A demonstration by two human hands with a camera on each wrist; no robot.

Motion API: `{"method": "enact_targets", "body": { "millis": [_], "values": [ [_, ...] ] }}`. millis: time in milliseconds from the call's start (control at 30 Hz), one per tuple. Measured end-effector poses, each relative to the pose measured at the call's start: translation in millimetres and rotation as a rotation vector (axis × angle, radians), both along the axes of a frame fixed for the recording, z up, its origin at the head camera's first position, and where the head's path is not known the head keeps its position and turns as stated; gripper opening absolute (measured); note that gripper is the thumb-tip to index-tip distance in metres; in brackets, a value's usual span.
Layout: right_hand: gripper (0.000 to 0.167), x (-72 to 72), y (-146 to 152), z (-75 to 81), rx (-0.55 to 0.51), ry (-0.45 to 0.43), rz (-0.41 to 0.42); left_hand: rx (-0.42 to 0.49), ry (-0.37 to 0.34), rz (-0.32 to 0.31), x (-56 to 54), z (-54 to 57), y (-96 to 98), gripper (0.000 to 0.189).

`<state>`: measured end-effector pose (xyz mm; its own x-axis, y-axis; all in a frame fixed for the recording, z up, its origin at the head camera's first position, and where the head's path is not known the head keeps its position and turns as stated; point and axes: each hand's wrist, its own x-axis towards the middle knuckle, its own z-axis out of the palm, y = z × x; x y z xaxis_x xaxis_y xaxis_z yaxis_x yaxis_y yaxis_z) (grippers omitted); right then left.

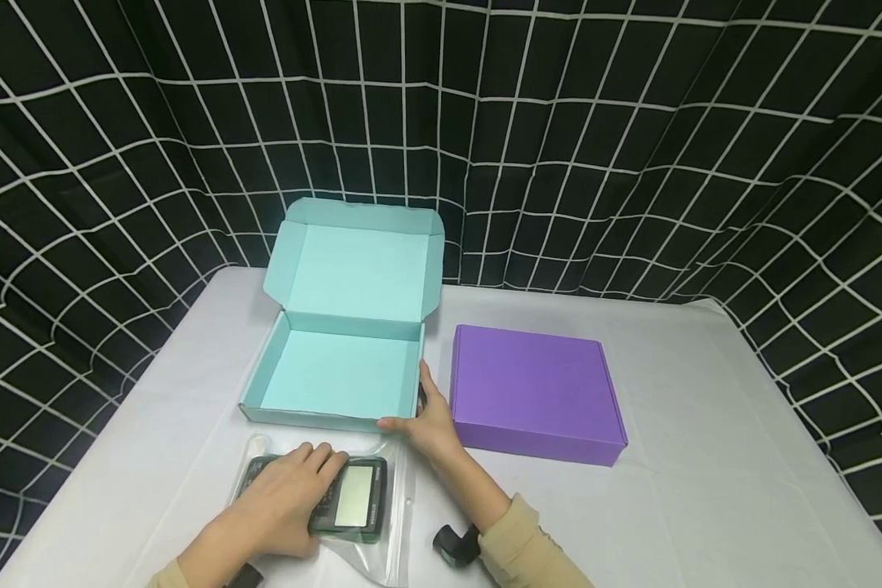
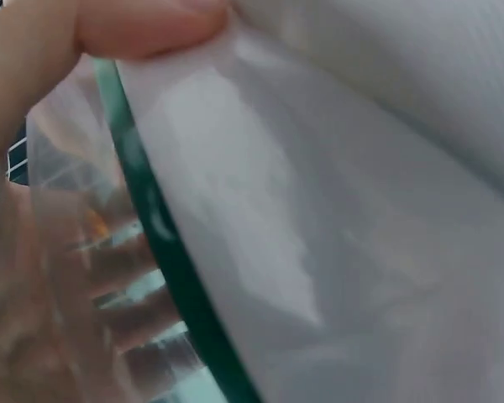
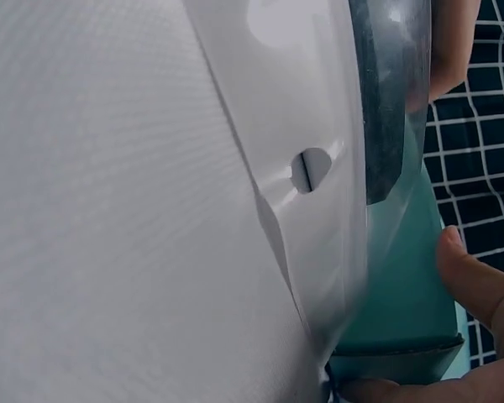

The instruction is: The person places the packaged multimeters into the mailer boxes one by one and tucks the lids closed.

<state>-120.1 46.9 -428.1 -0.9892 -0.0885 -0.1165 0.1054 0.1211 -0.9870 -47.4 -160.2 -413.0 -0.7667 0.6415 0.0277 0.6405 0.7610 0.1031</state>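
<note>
My left hand (image 1: pixel 287 498) lies over a dark, green-edged handheld device (image 1: pixel 356 496) with a pale screen, thumb on the near side and fingers across its far part. The device sits inside a clear plastic bag (image 1: pixel 397 539); its green edge (image 2: pixel 170 260) shows through the plastic in the left wrist view. Just behind stands an open teal box (image 1: pixel 338 371), its lid raised. At the box's right front corner my right hand (image 1: pixel 432 420) grips the walls, thumb against the front and fingers along the side. The right wrist view shows the bag's punched hole (image 3: pixel 311 170).
A closed purple box (image 1: pixel 536 392) lies on the white-covered table (image 1: pixel 720 457), to the right of my right hand. Behind the table hangs a black curtain with a white grid (image 1: pixel 559 147). A black wrist camera (image 1: pixel 456 545) sits at my right wrist.
</note>
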Motion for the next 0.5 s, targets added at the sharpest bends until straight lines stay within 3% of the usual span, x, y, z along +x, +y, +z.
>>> {"method": "enact_targets", "body": {
  "millis": [233,500],
  "values": [
    [0.114,0.4,0,-1.1,0.020,-0.003,-0.008,-0.043,-0.005,-0.025,0.2,0.1,-4.3,0.091],
    [0.113,-0.6,-1,-0.1,0.010,-0.004,-0.010,-0.073,0.030,-0.068,13.3,5.4,-16.1,0.094]
  ]
}}
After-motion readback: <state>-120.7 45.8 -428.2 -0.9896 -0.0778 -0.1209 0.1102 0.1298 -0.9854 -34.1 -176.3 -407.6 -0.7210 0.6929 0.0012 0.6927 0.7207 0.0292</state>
